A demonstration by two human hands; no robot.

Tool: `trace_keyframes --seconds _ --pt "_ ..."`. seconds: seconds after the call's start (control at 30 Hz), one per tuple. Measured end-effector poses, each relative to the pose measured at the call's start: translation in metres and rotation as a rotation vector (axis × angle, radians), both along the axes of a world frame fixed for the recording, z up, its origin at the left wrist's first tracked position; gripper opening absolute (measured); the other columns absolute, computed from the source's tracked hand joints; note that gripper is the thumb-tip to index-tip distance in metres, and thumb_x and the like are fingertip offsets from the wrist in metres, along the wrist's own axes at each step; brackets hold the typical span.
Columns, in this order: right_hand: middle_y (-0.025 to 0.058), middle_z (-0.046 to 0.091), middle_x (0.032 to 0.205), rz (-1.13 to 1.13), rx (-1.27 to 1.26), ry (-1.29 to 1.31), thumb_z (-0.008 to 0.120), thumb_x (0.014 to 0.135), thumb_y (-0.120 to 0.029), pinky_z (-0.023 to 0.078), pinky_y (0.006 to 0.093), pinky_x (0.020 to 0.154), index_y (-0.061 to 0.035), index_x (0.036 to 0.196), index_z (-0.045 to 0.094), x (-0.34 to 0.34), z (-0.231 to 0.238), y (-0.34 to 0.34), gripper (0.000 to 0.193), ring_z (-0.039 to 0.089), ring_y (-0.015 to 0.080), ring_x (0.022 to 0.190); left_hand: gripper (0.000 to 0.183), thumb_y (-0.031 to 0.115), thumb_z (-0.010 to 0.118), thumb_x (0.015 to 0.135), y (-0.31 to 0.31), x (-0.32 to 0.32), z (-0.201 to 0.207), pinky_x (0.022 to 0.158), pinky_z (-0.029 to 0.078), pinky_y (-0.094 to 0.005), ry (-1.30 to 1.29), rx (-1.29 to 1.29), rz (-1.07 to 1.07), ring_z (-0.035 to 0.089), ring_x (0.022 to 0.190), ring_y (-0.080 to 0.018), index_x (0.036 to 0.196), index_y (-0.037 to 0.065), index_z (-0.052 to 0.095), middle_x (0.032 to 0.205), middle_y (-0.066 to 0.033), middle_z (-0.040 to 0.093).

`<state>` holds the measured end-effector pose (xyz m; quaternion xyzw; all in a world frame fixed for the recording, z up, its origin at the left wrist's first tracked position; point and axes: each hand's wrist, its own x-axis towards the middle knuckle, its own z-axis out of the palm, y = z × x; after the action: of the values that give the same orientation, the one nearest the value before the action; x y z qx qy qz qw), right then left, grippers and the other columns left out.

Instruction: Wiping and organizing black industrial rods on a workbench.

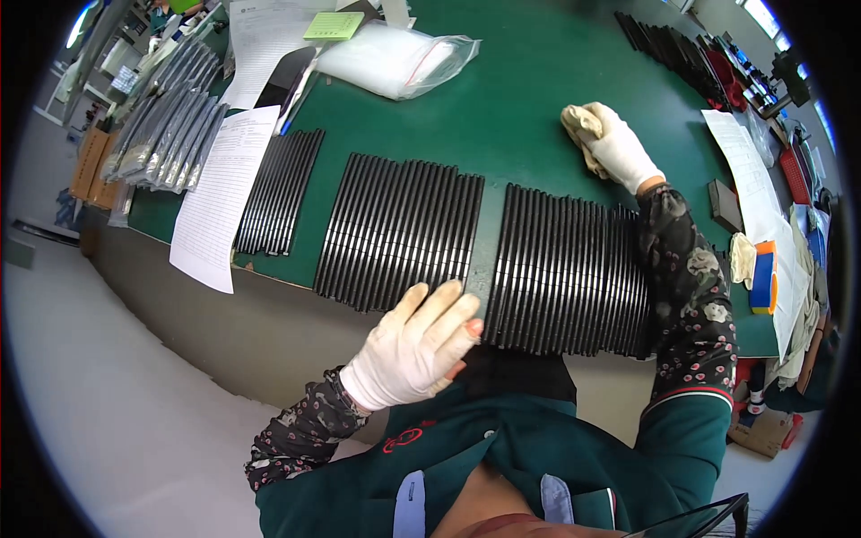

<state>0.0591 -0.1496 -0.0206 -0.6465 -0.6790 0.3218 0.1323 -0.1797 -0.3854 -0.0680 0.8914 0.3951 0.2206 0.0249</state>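
Two wide rows of slim black rods lie side by side on the green table: a middle row [399, 229] and a right row [565, 269], with a narrow strip of tabletop between them. My left hand [417, 345], in a white glove with bare fingertips on some fingers, is open at the near end of the middle row, fingers stretched out. Whether it touches the rods I cannot tell. Beyond the right row, my gloved right hand [619, 148] is closed on a crumpled beige cloth [585, 134] on the tabletop. My right forearm passes over that row's right end.
A smaller row of rods [282, 188] lies to the left, beside a printed sheet [224, 197]. Bagged parts [170, 125] are stacked at the far left. A plastic bag [395, 58] lies at the back; more dark rods [673, 58] sit back right. An orange-blue block [764, 278] is at right.
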Motion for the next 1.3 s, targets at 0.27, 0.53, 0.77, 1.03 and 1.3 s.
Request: trace_keyframes --seconds 0.27,0.53,0.77,1.03,1.3 --pt "0.0107 0.062 0.077 0.124 0.101 0.044 0.053 0.088 -0.008 0.049 0.0319 0.057 -0.0036 0.110 0.054 0.004 -0.015 0.006 0.023 0.061 0.0174 0.059 0.078 0.033 0.082 0.057 0.012 0.061 0.014 0.100 0.037 -0.0487 0.075 -0.263 -0.207 0.042 0.128 -0.0309 0.124 0.009 0.050 0.133 -0.0120 0.045" --pt "0.0108 0.062 0.082 0.223 0.444 -0.127 0.053 0.089 -0.008 0.050 0.0322 0.059 -0.0040 0.109 0.055 0.032 -0.031 0.019 0.021 0.062 0.0182 0.060 0.080 0.033 0.080 0.056 0.005 0.046 0.017 0.099 0.037 -0.0506 0.130 -0.185 -0.136 0.044 0.126 -0.0316 0.125 0.009 0.048 0.136 -0.0128 0.044" --pt "0.0097 0.062 0.083 1.230 0.527 -0.139 0.058 0.080 -0.023 0.052 0.0373 0.067 -0.0089 0.093 0.064 -0.048 0.001 -0.072 0.020 0.062 0.0270 0.079 0.044 0.018 0.065 0.080 0.008 0.037 -0.043 0.091 0.047 -0.0430 -0.051 0.071 -0.087 0.061 0.108 -0.0276 0.122 0.009 0.054 0.120 -0.0070 0.061" --pt "0.0094 0.061 0.081 0.927 0.716 -0.035 0.069 0.066 -0.007 0.052 0.0370 0.064 -0.0069 0.089 0.057 -0.054 -0.041 -0.027 0.026 0.063 0.0293 0.074 0.026 0.017 0.060 0.088 0.012 0.039 -0.043 0.097 0.047 -0.0368 -0.093 0.098 -0.052 0.059 0.114 -0.0225 0.111 0.005 0.061 0.121 -0.0079 0.062" --pt "0.0083 0.059 0.084 0.895 0.606 -0.015 0.070 0.071 -0.014 0.054 0.0345 0.065 -0.0063 0.100 0.056 -0.080 -0.038 -0.010 0.032 0.063 0.0260 0.075 0.017 0.014 0.065 0.085 0.016 0.034 -0.037 0.084 0.051 -0.0355 -0.165 0.152 -0.059 0.063 0.100 -0.0249 0.098 0.004 0.061 0.109 -0.0082 0.064"
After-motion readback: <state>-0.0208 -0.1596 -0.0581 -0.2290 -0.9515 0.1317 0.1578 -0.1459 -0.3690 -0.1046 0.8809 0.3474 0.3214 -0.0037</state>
